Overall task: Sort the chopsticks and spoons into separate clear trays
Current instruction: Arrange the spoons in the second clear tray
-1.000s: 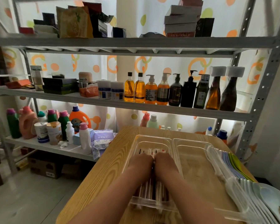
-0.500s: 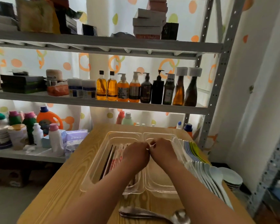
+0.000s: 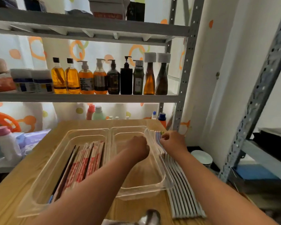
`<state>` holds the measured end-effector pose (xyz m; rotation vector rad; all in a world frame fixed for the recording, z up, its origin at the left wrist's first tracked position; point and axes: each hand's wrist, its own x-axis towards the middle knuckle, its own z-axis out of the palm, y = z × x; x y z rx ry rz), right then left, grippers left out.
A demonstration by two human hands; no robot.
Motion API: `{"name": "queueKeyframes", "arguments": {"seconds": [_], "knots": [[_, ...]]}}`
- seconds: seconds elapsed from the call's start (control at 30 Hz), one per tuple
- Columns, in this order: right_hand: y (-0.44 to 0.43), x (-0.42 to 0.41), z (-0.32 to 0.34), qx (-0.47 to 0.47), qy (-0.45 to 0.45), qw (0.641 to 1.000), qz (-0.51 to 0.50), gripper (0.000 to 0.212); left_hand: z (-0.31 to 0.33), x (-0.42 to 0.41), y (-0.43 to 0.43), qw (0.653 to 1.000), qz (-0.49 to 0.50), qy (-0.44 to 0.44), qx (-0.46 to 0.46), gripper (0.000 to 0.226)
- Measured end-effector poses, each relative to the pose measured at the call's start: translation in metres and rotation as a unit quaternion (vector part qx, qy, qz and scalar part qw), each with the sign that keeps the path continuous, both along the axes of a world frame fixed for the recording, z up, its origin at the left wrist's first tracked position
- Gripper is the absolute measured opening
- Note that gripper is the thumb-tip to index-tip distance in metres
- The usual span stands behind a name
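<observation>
Both hands have been shifted rightward since the earlier frame, when they met above the divide between the two trays. Now the right hand (image 3: 172,141) is placed at the far end of the row of spoons (image 3: 182,184), its fingers curled narrowly onto the handle tips; whether a spoon is actually gripped cannot be told. The left hand (image 3: 139,147) is held over the right tray (image 3: 146,189), loosely closed, and nothing can be seen in it.

Wrapped chopsticks (image 3: 81,164) are laid lengthwise in the left tray (image 3: 44,176), packed side by side. The right tray is seen without utensils under the left forearm. White-handled spoons are lined up on the wooden counter (image 3: 23,181), just beside the right tray's outer wall. A metal spoon (image 3: 150,216) is seen at the near edge of the counter, blurred. Bottles (image 3: 107,78) are ranged on the shelf (image 3: 87,97) behind.
</observation>
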<state>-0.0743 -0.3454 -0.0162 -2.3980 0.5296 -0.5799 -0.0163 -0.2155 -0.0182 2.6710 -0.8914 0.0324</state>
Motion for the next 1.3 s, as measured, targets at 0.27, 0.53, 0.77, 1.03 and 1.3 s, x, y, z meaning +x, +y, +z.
{"name": "queueKeyframes", "arguments": {"seconds": [0.27,0.53,0.77,1.03,1.3], "knots": [[-0.050,0.018,-0.017,-0.016,0.071,0.997,-0.040,0.012,-0.013,0.017,-0.011,0.997,-0.001,0.031,0.064,0.031],[-0.059,0.039,-0.029,-0.049,0.200,0.975,-0.085,0.018,-0.026,0.028,-0.011,0.989,-0.031,0.048,0.138,0.024],[-0.066,0.054,-0.030,-0.025,0.225,0.971,-0.080,0.025,-0.023,0.032,-0.007,0.981,-0.070,0.033,0.178,0.033],[-0.065,0.062,-0.030,-0.024,0.251,0.966,-0.059,0.029,-0.030,0.033,-0.010,0.977,-0.077,-0.008,0.197,0.031],[-0.067,0.058,-0.022,-0.004,0.269,0.963,-0.030,0.027,-0.031,0.034,-0.010,0.978,-0.082,-0.023,0.188,0.028]]}}
